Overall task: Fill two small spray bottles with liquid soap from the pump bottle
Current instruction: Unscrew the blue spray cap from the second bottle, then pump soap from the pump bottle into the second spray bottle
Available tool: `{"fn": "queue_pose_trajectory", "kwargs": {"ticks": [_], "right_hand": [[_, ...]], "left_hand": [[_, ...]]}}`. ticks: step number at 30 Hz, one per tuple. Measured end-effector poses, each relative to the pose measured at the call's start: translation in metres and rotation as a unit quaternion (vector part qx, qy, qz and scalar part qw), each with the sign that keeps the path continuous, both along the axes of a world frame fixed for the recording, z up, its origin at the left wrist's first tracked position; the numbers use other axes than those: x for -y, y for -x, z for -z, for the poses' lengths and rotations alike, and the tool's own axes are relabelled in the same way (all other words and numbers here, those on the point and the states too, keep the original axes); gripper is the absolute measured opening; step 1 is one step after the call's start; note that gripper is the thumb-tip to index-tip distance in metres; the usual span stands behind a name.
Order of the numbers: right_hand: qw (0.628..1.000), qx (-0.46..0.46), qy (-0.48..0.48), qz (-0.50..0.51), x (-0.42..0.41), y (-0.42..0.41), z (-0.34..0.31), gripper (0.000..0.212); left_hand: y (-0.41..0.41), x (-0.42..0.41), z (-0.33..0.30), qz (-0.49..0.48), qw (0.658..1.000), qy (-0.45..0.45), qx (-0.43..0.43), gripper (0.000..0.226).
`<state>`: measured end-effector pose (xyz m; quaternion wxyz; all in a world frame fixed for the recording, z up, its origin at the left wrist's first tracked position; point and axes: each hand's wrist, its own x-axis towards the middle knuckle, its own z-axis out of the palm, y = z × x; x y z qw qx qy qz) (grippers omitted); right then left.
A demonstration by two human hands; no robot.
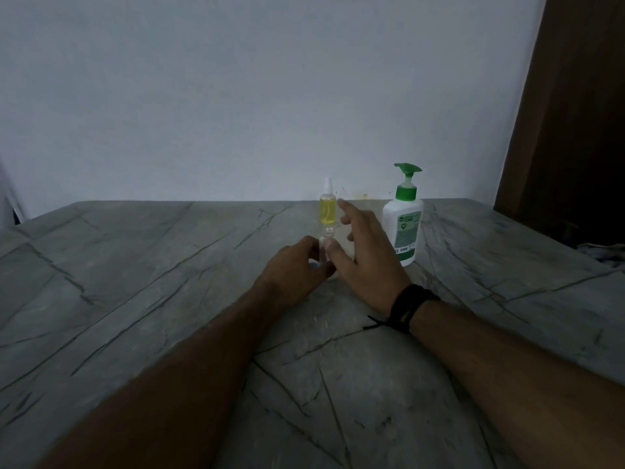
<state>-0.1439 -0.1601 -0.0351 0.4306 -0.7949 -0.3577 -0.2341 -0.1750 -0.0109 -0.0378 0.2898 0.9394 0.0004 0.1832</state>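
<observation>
While the left hand (297, 265) grips 1 small clear bottle (321, 252) (contents unclear), the right hand (365, 252) hovers spread; a yellow-filled spray bottle (328, 209) stands at 12 o'clock, pump bottle (403, 225) at 2, on the tabletop (135, 265).

Dim, bluish, grainy light with faint shadows; edges bow from wide-angle distortion, and fine detail is soft.

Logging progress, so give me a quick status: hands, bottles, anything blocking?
Left hand grips a small clear bottle, mostly hidden. Right hand open beside it. Yellow-filled spray bottle upright behind. White green-pump soap bottle unobstructed.
</observation>
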Motion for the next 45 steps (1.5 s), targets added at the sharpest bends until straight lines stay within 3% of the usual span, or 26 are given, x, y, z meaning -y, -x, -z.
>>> {"fn": "queue_pose_trajectory", "kwargs": {"ticks": [3,7,12,18,26,30,33,39,45], "right_hand": [[0.994,0.104,-0.036,0.011,0.005,0.006,-0.024,0.067],[0.973,0.183,-0.088,0.114,0.021,-0.006,-0.054,0.080],[0.980,0.099,-0.058,0.161,0.044,-0.044,-0.050,0.115],[0.995,-0.016,-0.050,0.089,0.048,-0.062,-0.031,0.133],[0.985,-0.067,-0.145,0.063,0.048,-0.089,-0.018,0.124],[0.986,-0.030,-0.154,0.047,0.047,-0.086,-0.016,0.113],[0.994,0.005,-0.109,0.014,0.044,-0.072,-0.020,0.102],[0.994,-0.009,0.088,-0.066,0.035,-0.042,-0.031,0.095],[0.988,-0.032,0.131,-0.077,0.037,-0.037,-0.032,0.088]], "left_hand": [[-0.001,-0.001,0.001,0.003,1.000,0.004,-0.005,0.044],[-0.002,-0.002,0.001,-0.016,1.000,0.015,-0.005,0.046],[-0.004,-0.003,0.002,-0.013,1.000,0.016,-0.017,0.048],[-0.006,-0.005,0.004,-0.007,1.000,0.011,-0.022,0.048],[-0.010,-0.006,0.005,-0.009,1.000,0.004,-0.022,0.048],[-0.011,-0.007,0.005,-0.011,1.000,-0.001,-0.020,0.051],[-0.010,-0.005,0.003,-0.014,1.000,0.000,-0.022,0.049],[-0.010,-0.004,0.002,-0.028,1.000,-0.005,-0.013,0.047],[-0.011,-0.002,0.001,-0.039,0.999,-0.010,-0.022,0.049]]}}
